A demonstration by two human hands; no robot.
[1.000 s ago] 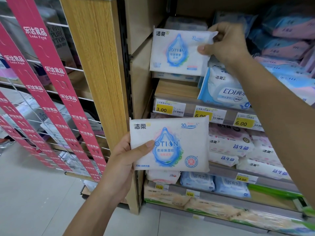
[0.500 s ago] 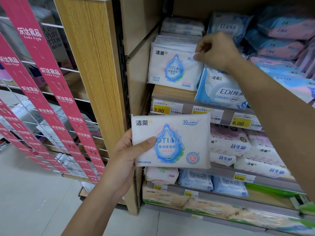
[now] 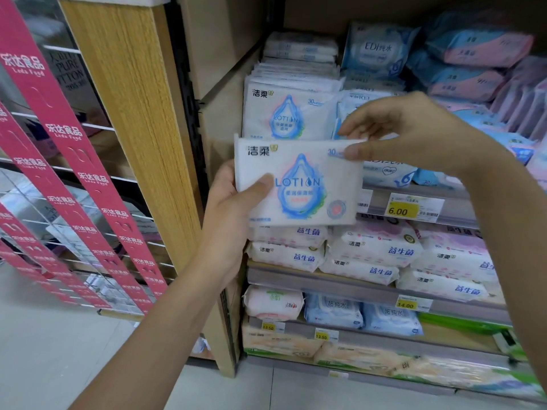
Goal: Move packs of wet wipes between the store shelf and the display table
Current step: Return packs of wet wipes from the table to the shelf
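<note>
A white pack of wet wipes (image 3: 307,199) with a blue drop and the word LOTION is held upright in front of the store shelf (image 3: 420,202). My left hand (image 3: 233,199) grips its left edge, thumb across the front. My right hand (image 3: 408,134) pinches its top right corner between thumb and fingers. Behind it, a row of identical packs (image 3: 284,110) stands upright at the left end of the upper shelf, with more stacked on top.
Blue EDI packs (image 3: 376,48) and pink-blue packs (image 3: 473,66) fill the upper shelf to the right. White packs (image 3: 376,247) lie on the shelf below, with more lower down. A wooden upright (image 3: 133,113) and pink hanging strips (image 3: 68,143) stand to the left.
My right hand has let go of the pack it set into the shelf row and dropped to the held pack's top corner. My left hand has raised that pack toward the upper shelf.
</note>
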